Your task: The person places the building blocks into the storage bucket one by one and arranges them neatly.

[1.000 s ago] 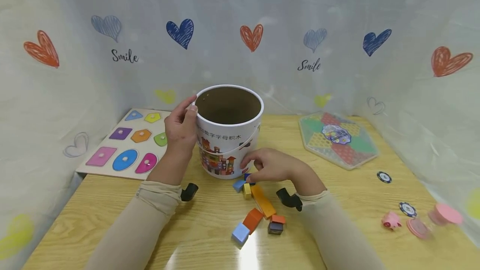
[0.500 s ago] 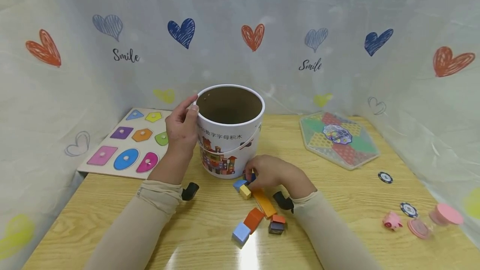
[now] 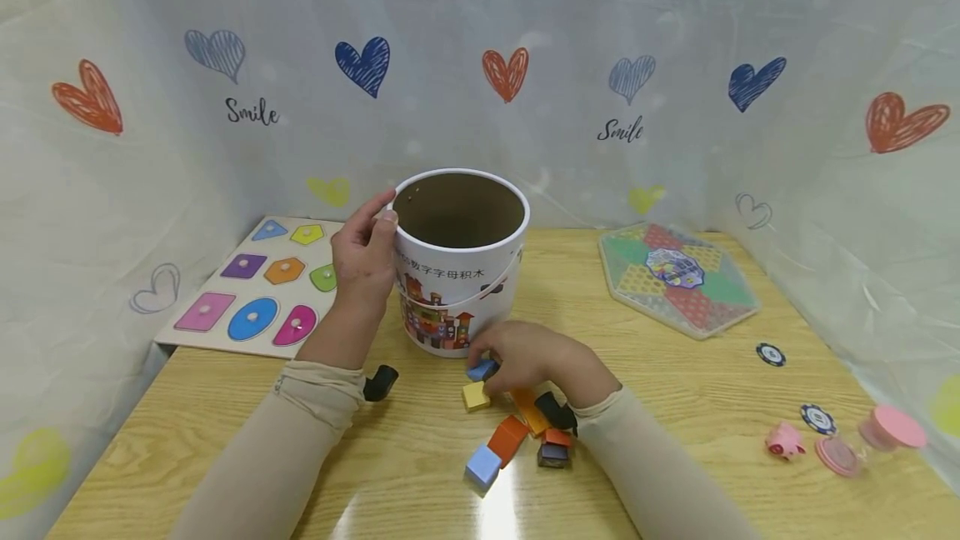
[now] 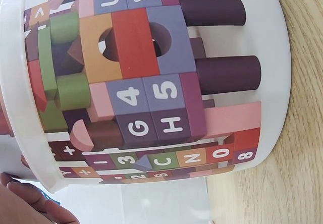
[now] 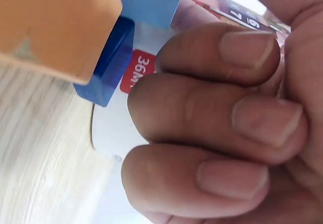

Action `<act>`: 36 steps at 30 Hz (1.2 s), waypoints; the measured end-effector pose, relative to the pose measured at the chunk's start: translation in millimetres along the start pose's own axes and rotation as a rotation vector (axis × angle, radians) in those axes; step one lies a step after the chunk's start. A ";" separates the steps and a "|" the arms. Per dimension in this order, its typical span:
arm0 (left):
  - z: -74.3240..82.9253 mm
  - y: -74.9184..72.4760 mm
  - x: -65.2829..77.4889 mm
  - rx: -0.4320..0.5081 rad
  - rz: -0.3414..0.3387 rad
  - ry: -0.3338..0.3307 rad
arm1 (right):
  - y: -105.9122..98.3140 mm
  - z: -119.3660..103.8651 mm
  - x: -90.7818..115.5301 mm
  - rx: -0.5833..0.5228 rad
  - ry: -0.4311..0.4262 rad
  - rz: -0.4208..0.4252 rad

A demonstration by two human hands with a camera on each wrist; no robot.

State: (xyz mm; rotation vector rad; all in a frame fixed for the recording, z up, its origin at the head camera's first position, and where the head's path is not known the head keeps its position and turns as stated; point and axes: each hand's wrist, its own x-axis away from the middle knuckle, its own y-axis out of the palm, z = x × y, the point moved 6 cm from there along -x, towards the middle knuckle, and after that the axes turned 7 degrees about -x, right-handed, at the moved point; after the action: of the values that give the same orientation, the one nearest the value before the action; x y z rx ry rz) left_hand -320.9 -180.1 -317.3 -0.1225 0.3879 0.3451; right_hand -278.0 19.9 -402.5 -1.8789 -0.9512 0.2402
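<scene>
A white bucket (image 3: 457,290) with printed building blocks stands upright at the table's middle; its visible inside is bare. My left hand (image 3: 365,261) grips its rim at the left; in the left wrist view the printed wall (image 4: 146,82) fills most of the frame. Low in front of the bucket, my right hand (image 3: 525,355) has index finger and thumb around a light blue block (image 3: 480,370). A yellow block (image 3: 475,397) lies by the thumb. In the right wrist view the other fingers (image 5: 212,108) are curled, near a dark blue block (image 5: 108,62) and an orange block (image 5: 55,27).
Nearer me lie a red-orange block (image 3: 507,440), a pale blue cube (image 3: 483,467) and a dark block (image 3: 553,455). A shape puzzle board (image 3: 225,332) lies left. At right are a hexagonal game board (image 3: 678,277), poker chips (image 3: 817,419), a pink pig (image 3: 784,442) and a pink-ended hourglass (image 3: 892,427).
My right hand has moved down and left from the bucket's side to the light blue block. The yellow block has shifted left and toward me. My left hand stays on the rim.
</scene>
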 end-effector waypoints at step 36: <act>32.8 -1.2 15.5 0.043 -0.008 0.034 | -1.1 -5.2 -3.5 0.172 -0.047 0.100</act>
State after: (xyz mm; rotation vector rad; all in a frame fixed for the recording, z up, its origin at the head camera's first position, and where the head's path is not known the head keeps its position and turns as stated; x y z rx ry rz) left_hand -295.6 -170.6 -293.2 -0.0878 0.4278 0.3267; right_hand -278.1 14.1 -399.7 -1.7700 -0.8417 0.4150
